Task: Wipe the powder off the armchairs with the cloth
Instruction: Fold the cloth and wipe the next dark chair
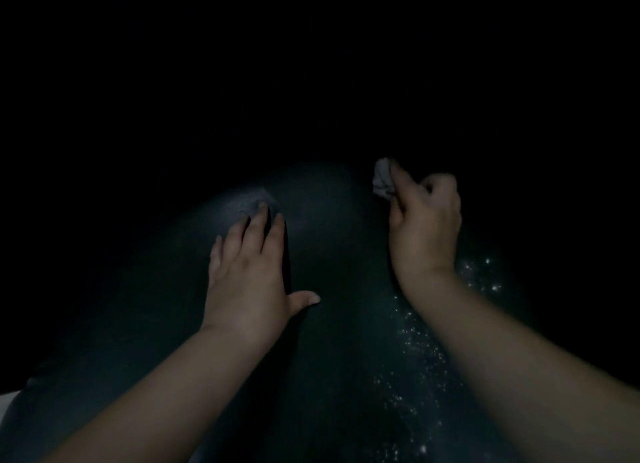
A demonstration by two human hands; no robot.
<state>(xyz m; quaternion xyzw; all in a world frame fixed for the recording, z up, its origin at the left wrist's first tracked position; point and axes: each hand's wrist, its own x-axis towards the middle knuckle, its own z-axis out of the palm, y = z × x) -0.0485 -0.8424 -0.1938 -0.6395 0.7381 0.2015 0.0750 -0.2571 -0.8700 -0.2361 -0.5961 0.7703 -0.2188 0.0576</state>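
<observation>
Your two bare forearms come in from the bottom of the frame, closest to you. Your left hand (247, 282) lies flat on the dark armchair (329, 254), with its fingers (258, 227) straight and spread and the thumb sticking out toward the middle. It holds nothing. It just rests on the rounded dark surface.

Your right hand (424, 227) is at the middle right of the frame. Its fingers are curled tight around a small grey cloth (382, 178), and a bunched bit of cloth pokes out at the top. It looks held up a little, but the room is so dark that you cannot tell if the cloth touches the chair.

The white powder (419, 345) lies in a speckled trail at the lower right, under and beside your right forearm. None of that part looks wiped yet.

Here is what could go wrong. Your right arm hangs right over the powder, so it may drag through it and spread it around. The cloth is balled up small, so one swipe may miss a lot. It is very dark, so you may skip spots.
</observation>
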